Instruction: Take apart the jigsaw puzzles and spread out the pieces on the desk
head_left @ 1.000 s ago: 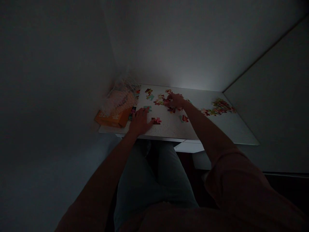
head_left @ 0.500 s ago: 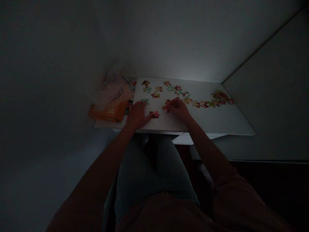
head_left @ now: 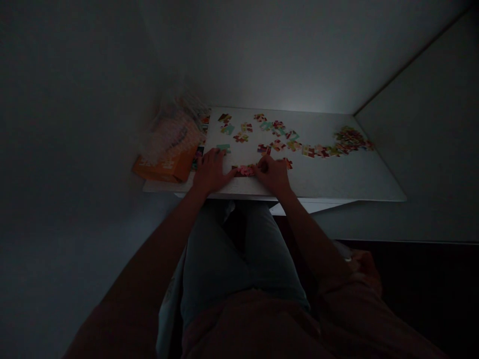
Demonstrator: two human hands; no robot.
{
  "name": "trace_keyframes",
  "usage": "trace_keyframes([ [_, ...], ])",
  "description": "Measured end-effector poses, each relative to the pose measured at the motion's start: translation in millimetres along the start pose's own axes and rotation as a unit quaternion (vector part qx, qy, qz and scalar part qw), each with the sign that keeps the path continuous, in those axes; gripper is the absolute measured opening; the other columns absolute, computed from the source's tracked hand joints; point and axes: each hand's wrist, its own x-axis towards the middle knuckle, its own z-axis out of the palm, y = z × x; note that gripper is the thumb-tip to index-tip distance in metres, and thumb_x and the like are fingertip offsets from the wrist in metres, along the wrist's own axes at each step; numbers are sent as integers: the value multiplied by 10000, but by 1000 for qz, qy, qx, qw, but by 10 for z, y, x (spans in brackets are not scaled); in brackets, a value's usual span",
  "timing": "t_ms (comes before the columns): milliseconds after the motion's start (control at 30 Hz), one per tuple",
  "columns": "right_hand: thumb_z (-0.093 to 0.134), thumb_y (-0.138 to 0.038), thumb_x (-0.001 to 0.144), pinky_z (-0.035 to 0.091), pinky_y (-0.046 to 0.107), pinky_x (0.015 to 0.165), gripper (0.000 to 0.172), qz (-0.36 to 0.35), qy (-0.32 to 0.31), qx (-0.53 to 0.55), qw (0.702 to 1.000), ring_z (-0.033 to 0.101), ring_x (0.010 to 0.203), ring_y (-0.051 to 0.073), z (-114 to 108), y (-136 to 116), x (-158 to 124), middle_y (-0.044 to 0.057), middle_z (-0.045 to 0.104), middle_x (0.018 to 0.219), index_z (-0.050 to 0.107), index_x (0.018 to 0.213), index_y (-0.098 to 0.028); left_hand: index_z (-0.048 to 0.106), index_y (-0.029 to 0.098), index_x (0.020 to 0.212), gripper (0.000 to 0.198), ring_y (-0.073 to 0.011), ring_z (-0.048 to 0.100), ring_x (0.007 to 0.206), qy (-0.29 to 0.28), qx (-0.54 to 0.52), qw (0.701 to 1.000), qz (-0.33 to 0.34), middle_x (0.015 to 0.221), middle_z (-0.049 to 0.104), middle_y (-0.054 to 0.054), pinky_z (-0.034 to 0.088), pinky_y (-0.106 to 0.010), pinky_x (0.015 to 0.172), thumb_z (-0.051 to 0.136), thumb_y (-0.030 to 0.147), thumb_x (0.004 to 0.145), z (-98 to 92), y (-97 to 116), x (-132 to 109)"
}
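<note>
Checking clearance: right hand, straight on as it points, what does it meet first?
The right hand would meet the pink jigsaw pieces first; it may already touch them, but the dim light hides that.

At the left edge of a white table [head_left: 337, 179] lies an orange cardboard box [head_left: 160, 169], and a crinkled clear plastic bag [head_left: 175, 132] is lying over it, touching the table's corner. Behind the table stands a pale wall [head_left: 292, 60], and on the right side another wall [head_left: 419, 149] meets it at a corner.
</note>
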Motion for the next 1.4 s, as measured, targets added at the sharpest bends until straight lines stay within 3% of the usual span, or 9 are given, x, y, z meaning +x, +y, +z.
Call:
trace_keyframes([
  [100,816,-482,1089,546,618,1242,179,-5,-19,-34,999,814,867,321,-1,-36,-1,27,841,848,760,1119,-315,506,210,1909,837,-418,403,1876,3,2,1000,0,1996,477,-228,302,-659,1556,611,658,1211,7,-2,2],
  [233,779,-504,1115,511,620,1250,262,-10,-34,-63,997,812,896,336,7,-56,1,16,834,853,802,1306,-327,528,202,1894,840,-424,410,1867,2,0,1000,-2,1997,473,-229,299,-666,1555,599,679,1206,9,-7,11],
  [533,738,-590,1152,445,609,1276,468,-2,-46,-123,991,833,1008,381,58,-102,-15,66,839,908,792,1489,-270,527,208,1897,838,-434,393,1883,-8,-1,1000,-9,2003,454,-234,242,-684,1584,617,678,1209,-10,-6,14],
  [667,740,-571,1161,436,587,1266,430,-17,-28,-100,994,825,1008,372,1,-86,-11,61,821,909,803,1473,-281,512,186,1900,825,-433,378,1889,-14,6,1000,-2,2014,429,-248,220,-712,1589,619,630,1213,-2,-36,24],
  [767,723,-537,1157,433,581,1242,335,-9,13,-74,997,803,963,340,-198,117,16,36,807,898,819,1392,-317,509,199,1899,808,-438,383,1886,-14,9,1000,0,2015,424,-251,233,-720,1584,620,604,1209,6,-61,35],
  [867,729,-484,1109,434,616,1241,278,13,56,-82,995,797,1029,351,-533,485,20,71,845,1019,830,1302,-311,508,205,1898,791,-444,394,1880,-16,8,1000,0,2012,426,-253,255,-727,1574,591,595,1216,5,-66,42],
  [1033,774,-486,1056,541,631,1164,345,13,43,-87,995,799,1084,381,-989,1059,-97,157,846,1211,837,1318,-271,523,220,1887,777,-443,400,1879,-12,8,1000,-7,2010,439,-240,286,-717,1560,534,630,1228,-1,-52,41],
  [1167,764,-477,1062,603,595,1080,413,13,22,-88,996,804,1023,359,-998,1196,-178,170,840,1263,831,1397,-245,544,248,1875,780,-459,405,1876,-7,10,1000,-3,2005,449,-238,287,-748,1552,539,674,1221,-2,-61,41],
  [1400,749,-560,1140,582,624,1173,455,9,41,-116,992,811,1200,398,-880,1117,-178,200,820,1401,845,1459,-250,552,210,1880,749,-466,441,1856,-2,18,1000,0,1986,473,-255,315,-764,1543,509,580,1230,0,-82,42],
])
